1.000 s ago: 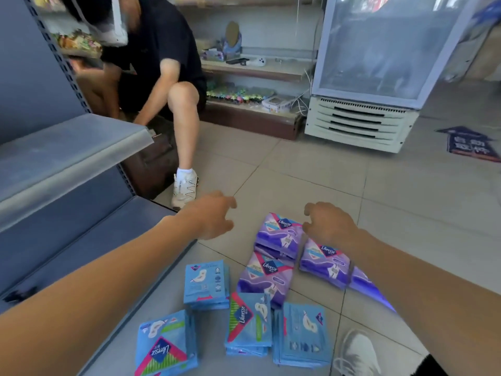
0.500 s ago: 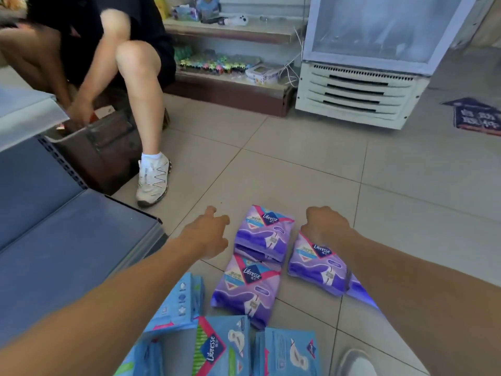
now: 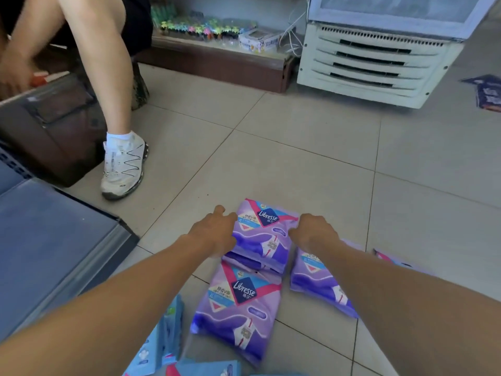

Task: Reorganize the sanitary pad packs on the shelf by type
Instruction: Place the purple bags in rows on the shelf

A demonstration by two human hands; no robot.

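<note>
The gray shelf (image 3: pixel 54 253) is the biggest thing near you, and it sits off to the side of your left hand (image 3: pixel 214 234). Its front edge is close to your left arm, so mind that edge when you carry packs over. The tiled floor (image 3: pixel 298 158) past your fingers has lots of open room.

Another person's shoe (image 3: pixel 123 166) stands beyond your left hand, well apart from the packs. A white cooler (image 3: pixel 374 69) is far out past your right hand (image 3: pixel 311 232).

Now the packs. The purple pack on top of the stack (image 3: pixel 267 234) lies right between your two hands, on the floor, not on the shelf yet. Another purple pack (image 3: pixel 238 305) lies nearer to you, just under your left arm. A third purple pack (image 3: pixel 320 286) lies partly under your right wrist. Blue packs (image 3: pixel 165 337) are close to you, down by your left elbow.

Your left hand touches the left edge of the top pack with fingers loosely bent. Your right hand is curled at the right edge, but I cannot tell if it is pinching yet.

I think you want to lift the purple stack. Squeeze both sides evenly and keep it flat, because the packs look slippery and one may slide off.
</note>
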